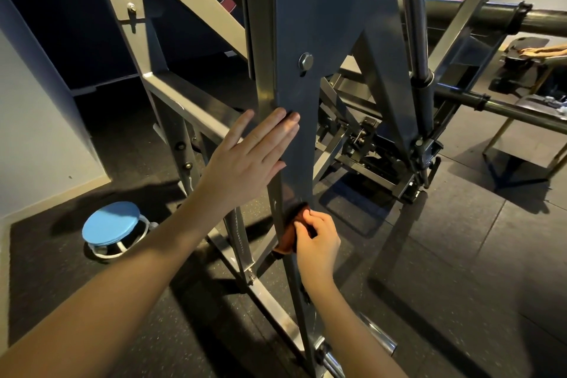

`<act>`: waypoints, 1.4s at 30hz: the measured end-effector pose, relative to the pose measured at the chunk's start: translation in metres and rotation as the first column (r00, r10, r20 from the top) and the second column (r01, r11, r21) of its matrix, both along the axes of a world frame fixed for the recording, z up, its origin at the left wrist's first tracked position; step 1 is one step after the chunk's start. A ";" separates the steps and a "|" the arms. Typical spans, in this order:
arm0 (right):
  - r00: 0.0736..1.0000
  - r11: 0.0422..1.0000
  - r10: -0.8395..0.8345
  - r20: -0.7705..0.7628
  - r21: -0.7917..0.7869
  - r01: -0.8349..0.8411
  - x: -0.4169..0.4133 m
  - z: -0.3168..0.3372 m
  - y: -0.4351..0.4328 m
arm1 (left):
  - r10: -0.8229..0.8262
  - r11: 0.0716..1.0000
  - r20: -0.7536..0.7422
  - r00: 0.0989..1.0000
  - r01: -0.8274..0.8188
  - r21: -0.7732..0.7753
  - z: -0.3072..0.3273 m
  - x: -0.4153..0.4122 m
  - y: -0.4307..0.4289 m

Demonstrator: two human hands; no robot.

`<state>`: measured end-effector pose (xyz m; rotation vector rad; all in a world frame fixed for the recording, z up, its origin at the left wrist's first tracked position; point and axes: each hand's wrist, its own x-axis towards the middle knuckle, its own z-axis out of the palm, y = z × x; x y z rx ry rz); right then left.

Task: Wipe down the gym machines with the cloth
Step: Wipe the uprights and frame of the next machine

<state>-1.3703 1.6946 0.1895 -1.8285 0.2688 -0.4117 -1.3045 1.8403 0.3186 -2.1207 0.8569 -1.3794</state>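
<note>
A tall grey steel upright (306,24) of a gym machine fills the middle of the view, with bolts along it. My left hand (248,156) lies flat against the upright with fingers straight. Lower down, my right hand (317,242) grips a bunched reddish-brown cloth (291,233) and holds it against the upright's lower part. Part of the cloth is hidden under my fingers.
A low stool with a round blue seat (112,224) stands on the black rubber floor at the left. Dark horizontal bars (478,14) jut out to the right. Another person's arm (543,52) rests on a pad at the far right. A white wall (33,138) closes off the left.
</note>
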 end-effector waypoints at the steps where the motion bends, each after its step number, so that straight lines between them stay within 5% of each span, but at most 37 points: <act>1: 0.999 1.000 0.016 0.039 -0.006 -0.016 0.002 0.005 0.003 | -0.001 1.000 -0.001 1.000 0.001 -0.004 0.000 0.000 0.000; 5: 0.989 0.998 0.055 0.137 -0.037 -0.050 0.002 0.008 0.006 | -0.001 1.000 -0.011 1.000 0.001 0.001 0.001 -0.001 -0.001; 10: 1.000 1.000 -0.005 -0.015 -0.002 0.005 0.001 -0.008 -0.005 | 0.022 1.000 0.000 1.000 -0.022 0.015 0.000 -0.002 0.000; 16: 0.985 0.999 0.050 0.168 -0.025 -0.046 0.009 0.018 0.002 | 0.031 0.999 0.012 0.999 -0.032 0.027 0.001 -0.002 0.000; 22: 0.998 1.000 -0.014 -0.057 -0.005 0.013 -0.002 -0.028 -0.014 | 0.026 0.999 0.018 1.000 -0.026 0.021 0.001 -0.003 -0.001; 29: 0.986 0.999 0.015 0.168 0.031 -0.020 0.012 0.003 0.008 | 0.015 1.000 0.015 1.000 -0.015 0.023 -0.001 0.001 0.000; 37: 0.974 0.984 -0.016 -0.226 0.167 0.055 -0.003 -0.046 -0.004 | 0.034 0.999 0.034 0.999 -0.035 0.031 0.002 -0.003 -0.002; 42: 0.998 0.996 0.052 0.019 0.069 -0.053 0.003 -0.008 0.005 | 0.014 1.000 0.008 1.000 -0.014 0.001 0.004 -0.004 -0.003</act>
